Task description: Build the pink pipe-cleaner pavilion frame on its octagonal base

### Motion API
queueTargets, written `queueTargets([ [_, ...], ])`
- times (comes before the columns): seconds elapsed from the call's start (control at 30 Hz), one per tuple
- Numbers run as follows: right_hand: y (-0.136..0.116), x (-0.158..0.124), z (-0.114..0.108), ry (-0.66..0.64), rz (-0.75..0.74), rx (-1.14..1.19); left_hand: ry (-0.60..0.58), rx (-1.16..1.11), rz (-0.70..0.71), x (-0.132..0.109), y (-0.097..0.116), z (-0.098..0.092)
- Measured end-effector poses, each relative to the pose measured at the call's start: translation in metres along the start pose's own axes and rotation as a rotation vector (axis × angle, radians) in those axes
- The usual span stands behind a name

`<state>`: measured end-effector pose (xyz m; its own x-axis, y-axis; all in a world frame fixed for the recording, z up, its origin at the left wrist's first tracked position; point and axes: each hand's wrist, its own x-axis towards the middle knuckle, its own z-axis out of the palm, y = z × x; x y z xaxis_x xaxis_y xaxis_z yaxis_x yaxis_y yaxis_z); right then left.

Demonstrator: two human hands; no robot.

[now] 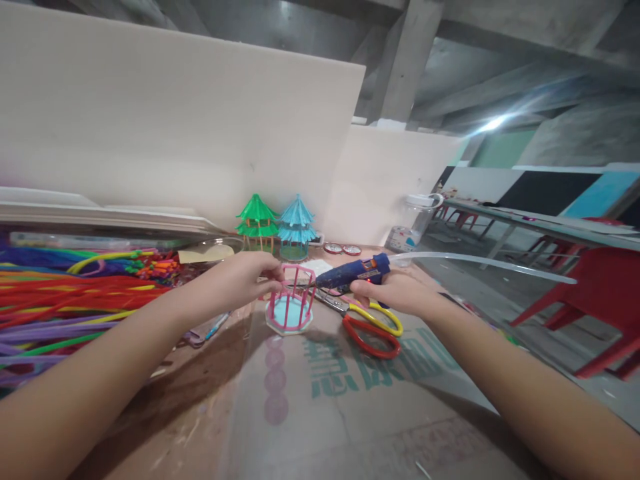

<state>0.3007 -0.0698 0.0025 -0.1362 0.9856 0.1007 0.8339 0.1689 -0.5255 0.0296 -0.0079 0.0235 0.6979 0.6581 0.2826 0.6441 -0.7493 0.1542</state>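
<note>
My right hand is wrapped round the handle of a dark blue hot glue gun. A long clear glue stick sticks out of its back, and its nozzle points left at a small pink frame. Thumb and fingers of my left hand pinch the frame's upper left side. Slim pink posts rise from the frame's light blue, many-sided base, with a pink ring on top. Scissors with red and yellow handles lie just right of the frame, partly under the glue gun.
Colourful pipe cleaners are heaped at the left. Behind stand a green pagoda model and a blue one. A clear bottle is at the back right. Printed cardboard covers the tabletop; a red chair stands beyond.
</note>
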Motion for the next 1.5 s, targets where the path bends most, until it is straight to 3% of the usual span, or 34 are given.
queueTargets([
  [0.5, -0.0075, -0.0023, 0.0030, 0.070, 0.153, -0.089, -0.048, -0.051, -0.034, -0.0003, 0.0008, -0.0001],
  [0.9, -0.0027, 0.0003, 0.0042, 0.086, 0.052, -0.015, -0.033, -0.059, -0.007, -0.0012, -0.0017, 0.0015],
  [1.27, -0.0052, 0.0005, 0.0037, 0.059, 0.136, -0.061, -0.035, -0.068, -0.007, -0.0012, -0.0017, 0.0022],
  [1.5, -0.0055, 0.0002, 0.0035, 0.066, 0.089, -0.022, -0.048, -0.073, -0.014, -0.0009, -0.0008, 0.0011],
])
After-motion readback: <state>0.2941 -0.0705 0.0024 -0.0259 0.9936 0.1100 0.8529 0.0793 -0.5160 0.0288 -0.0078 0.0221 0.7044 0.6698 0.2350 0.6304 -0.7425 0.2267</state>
